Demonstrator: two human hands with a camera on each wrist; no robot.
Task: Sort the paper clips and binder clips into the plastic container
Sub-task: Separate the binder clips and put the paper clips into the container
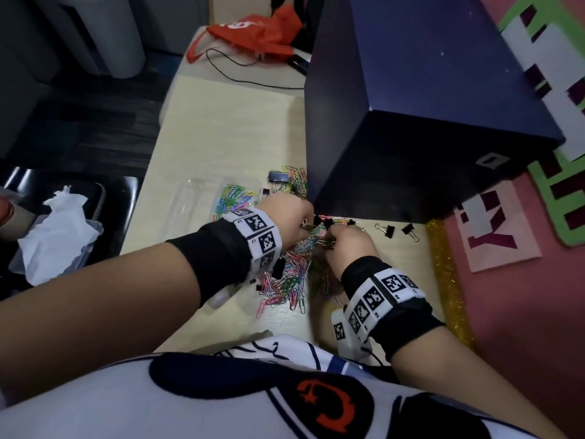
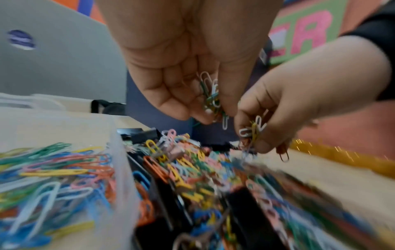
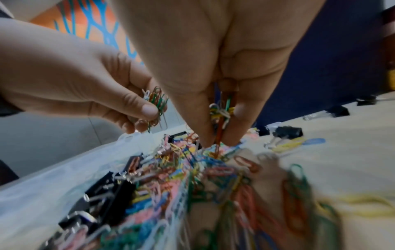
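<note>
— What is your left hand (image 2: 183, 71) doing?
— You are holding it over the heap of paper clips (image 1: 296, 274) on the desk (image 1: 228, 128), fingers curled round a small bunch of clips (image 2: 210, 94). The thumb is pressing that bunch against the fingertips.

— And your right hand (image 3: 215, 81)?
— It is pinching its own bunch (image 3: 221, 112) of coloured clips between thumb and fingers, and the tips are reaching down to the top of the heap. One orange clip is hanging from the pinch into the heap. The two hands are working just beside each other.

— Where is the container (image 1: 193, 198) sitting?
— It is lying on the desk to the left of your left hand, clear plastic, with coloured paper clips (image 1: 234, 198) already lying in its right part. The heap is touching its near wall in the wrist views.

— And the binder clips?
— Two black binder clips (image 1: 399, 230) are sitting apart on the desk right of your hands, near the glitter strip (image 1: 443, 274). More black ones (image 3: 111, 189) are lying mixed into the heap beside the container wall. A dark blue box (image 1: 427, 122) is standing right behind the heap.
</note>
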